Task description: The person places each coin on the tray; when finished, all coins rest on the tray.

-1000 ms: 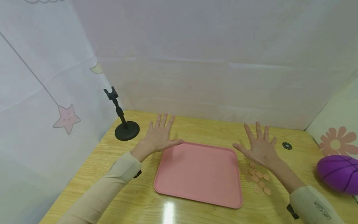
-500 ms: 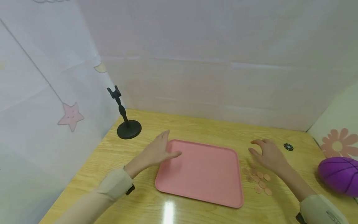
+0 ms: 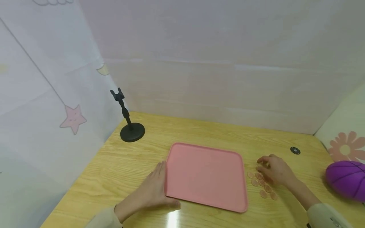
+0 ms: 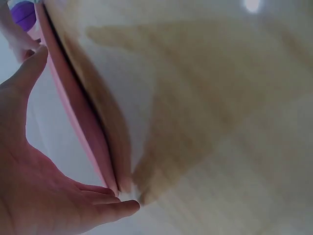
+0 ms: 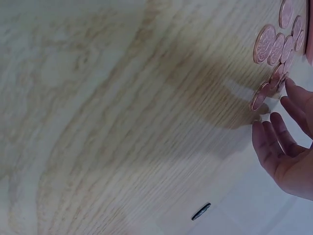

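Observation:
A pink rectangular tray (image 3: 205, 177) lies on the wooden table. My left hand (image 3: 155, 190) is at its near left corner, fingers straight along the left side and thumb along the front edge. The left wrist view has the tray's side wall (image 4: 80, 115) between thumb and fingers. Right of the tray lie several copper-coloured coins (image 3: 263, 193). Over their far right side is my right hand (image 3: 275, 171), its fingers loosely bent. From the right wrist, fingertips (image 5: 275, 116) appear close to the nearest coins (image 5: 260, 96), and nothing shows in their grasp.
A black round chip (image 3: 295, 150) lies beyond the right hand. At the right edge sits a purple ball (image 3: 346, 180) with dark lines. A black stand (image 3: 132, 132) with a forked top is at the back left. Pale cloth (image 3: 199, 79) hangs behind the table.
Both hands have come down from spread-fingered poses above the table. The left moved nearer, to the tray's front left corner; the right lowered to the coins, its fingers bending.

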Demonstrator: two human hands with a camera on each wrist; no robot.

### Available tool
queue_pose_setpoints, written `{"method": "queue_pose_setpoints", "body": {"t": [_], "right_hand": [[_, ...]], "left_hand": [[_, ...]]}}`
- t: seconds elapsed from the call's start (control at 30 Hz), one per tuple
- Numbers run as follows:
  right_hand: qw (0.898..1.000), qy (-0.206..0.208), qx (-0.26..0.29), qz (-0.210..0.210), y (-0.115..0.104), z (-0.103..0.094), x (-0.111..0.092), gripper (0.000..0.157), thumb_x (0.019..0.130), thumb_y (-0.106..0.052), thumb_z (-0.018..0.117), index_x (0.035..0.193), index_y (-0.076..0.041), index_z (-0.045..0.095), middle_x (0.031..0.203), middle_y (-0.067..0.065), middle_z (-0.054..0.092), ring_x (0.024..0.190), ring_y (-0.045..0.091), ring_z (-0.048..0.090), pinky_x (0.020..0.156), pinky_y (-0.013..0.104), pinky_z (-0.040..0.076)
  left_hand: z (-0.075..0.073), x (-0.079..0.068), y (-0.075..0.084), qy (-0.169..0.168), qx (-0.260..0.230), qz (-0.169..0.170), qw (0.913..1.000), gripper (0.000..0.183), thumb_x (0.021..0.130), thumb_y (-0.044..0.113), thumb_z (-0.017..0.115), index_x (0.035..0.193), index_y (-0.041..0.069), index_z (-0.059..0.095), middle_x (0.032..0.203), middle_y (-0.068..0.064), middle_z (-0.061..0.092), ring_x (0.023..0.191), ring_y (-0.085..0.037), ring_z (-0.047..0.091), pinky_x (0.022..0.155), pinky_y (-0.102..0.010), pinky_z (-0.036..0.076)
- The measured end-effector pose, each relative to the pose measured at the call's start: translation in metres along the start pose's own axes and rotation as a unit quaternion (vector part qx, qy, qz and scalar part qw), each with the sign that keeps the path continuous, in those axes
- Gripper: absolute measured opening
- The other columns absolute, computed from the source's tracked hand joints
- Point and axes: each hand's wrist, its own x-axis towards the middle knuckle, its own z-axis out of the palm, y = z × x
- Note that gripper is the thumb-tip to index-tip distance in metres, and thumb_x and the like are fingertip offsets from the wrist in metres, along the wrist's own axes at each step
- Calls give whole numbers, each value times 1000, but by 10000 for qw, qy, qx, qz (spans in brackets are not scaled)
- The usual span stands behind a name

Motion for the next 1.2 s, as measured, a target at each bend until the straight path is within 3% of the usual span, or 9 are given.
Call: {"method": "queue_pose_setpoints", "body": {"t": [0.13,0.33,0.6,0.83,1.2], "right_hand": [[9997,-153,174,26,2,-1,0,27,86,-23,75,105,-3,70,93,10,62,79,22,63,65,41,56],[9991,-322,276,4,5,-5,1,26,85,-22,76,100,-2,68,89,6,64,79,22,63,67,40,56],[9977,-655,153,15,12,-7,3,23,82,-22,78,94,-6,68,85,2,65,78,20,61,66,38,54],[9985,-540,-103,-69,15,-8,7,15,81,-21,80,85,-13,68,77,-6,62,71,11,55,61,29,48],[9978,-630,5,-188,10,-13,13,17,85,-21,76,91,-7,67,78,-3,62,71,12,57,60,32,50]], "left_hand": [[7,-6,-3,-76,-52,-3,10000,141,59,74,77,151,-10,10,152,-34,22,141,-48,20,109,-60,29],[13,-8,-8,214,32,18,9998,129,67,63,80,149,-12,17,149,-38,24,140,-51,20,112,-58,27],[17,-8,-8,121,231,-238,9994,130,65,71,75,147,-14,23,149,-42,17,141,-51,16,112,-56,27],[17,-6,-7,112,234,-280,9993,130,67,73,73,148,-15,20,150,-39,20,142,-47,16,115,-53,23],[15,-5,-5,146,439,-234,9987,134,64,77,71,146,-17,21,149,-39,22,141,-48,18,114,-52,25]]}}
